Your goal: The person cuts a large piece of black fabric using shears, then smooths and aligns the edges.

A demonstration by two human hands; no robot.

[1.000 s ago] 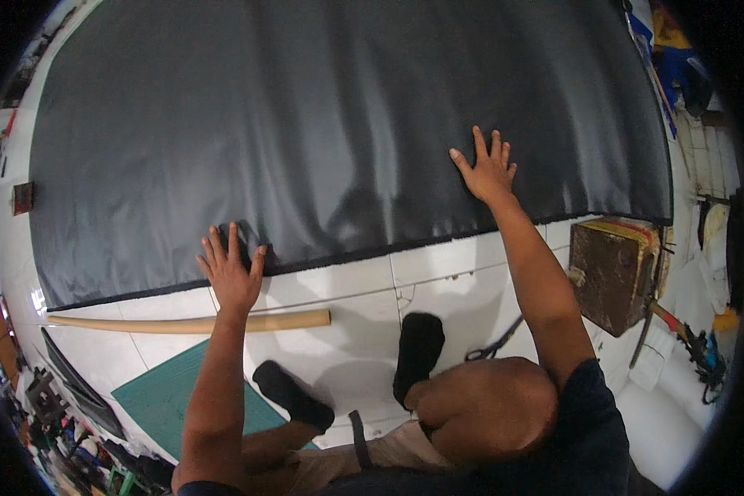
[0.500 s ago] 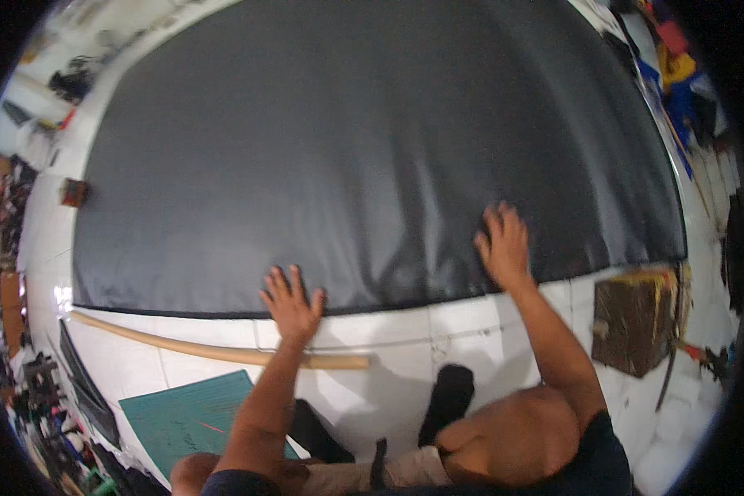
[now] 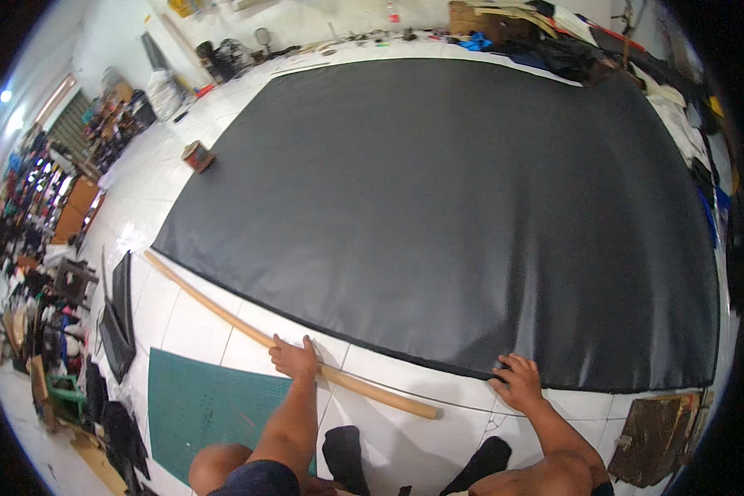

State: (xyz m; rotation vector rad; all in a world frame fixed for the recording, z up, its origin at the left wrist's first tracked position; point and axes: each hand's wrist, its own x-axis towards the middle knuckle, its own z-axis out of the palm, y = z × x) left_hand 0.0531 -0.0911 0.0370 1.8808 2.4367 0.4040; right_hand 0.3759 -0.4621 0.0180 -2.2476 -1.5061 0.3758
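The black sheet point(image 3: 422, 231) lies spread on the white tiled floor point(image 3: 182, 322), ahead of both hands; its near edge is under the right grip point(image 3: 517, 382), whose fingers are parted and bent, resting on the sheet; the left grip point(image 3: 295, 357) lies over the cardboard tube point(image 3: 380, 395), just short of that edge and apart from the sheet, and I cannot tell whether its fingers close round the tube; the tube slants along the near edge, beside the green mat point(image 3: 198, 405); a cardboard box point(image 3: 475, 21) stands beyond the sheet's far edge, and a white sack point(image 3: 164, 95) sits at the far left, the contents of both too small or hidden to tell; counted, there are one spread sheet, one tube, one mat and two brown blocks, the small block point(image 3: 197, 157) touching the left edge and the large block point(image 3: 655, 438) near the right corner.
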